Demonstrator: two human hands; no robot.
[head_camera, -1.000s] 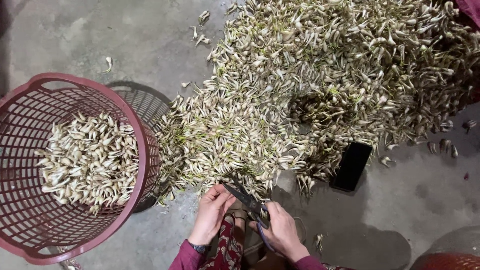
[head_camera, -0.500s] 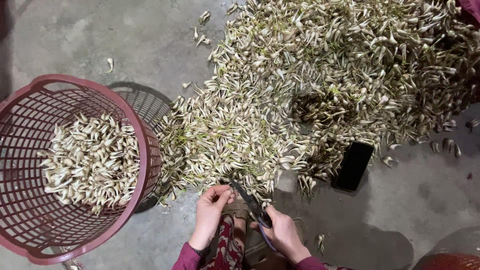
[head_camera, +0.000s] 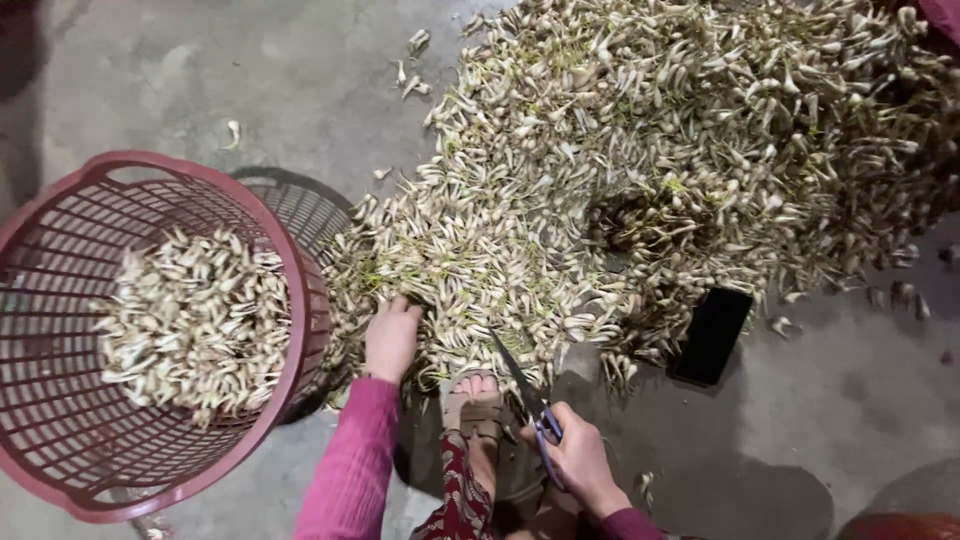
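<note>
Two hands: left hand (head_camera: 392, 340) touches bulbs (head_camera: 640, 170), right hand (head_camera: 580, 462) holds scissors (head_camera: 527, 398).

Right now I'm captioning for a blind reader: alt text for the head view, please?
A person's left hand reaches into a big heap of pale bulbs on the concrete floor, while the right hand holds scissors. A red basket partly filled with bulbs stands left; a black phone lies right.

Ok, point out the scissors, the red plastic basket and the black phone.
scissors (head_camera: 528, 398), head view, on the blades.
red plastic basket (head_camera: 300, 290), head view, on its right rim.
flat black phone (head_camera: 711, 335), head view, on its middle.
</note>
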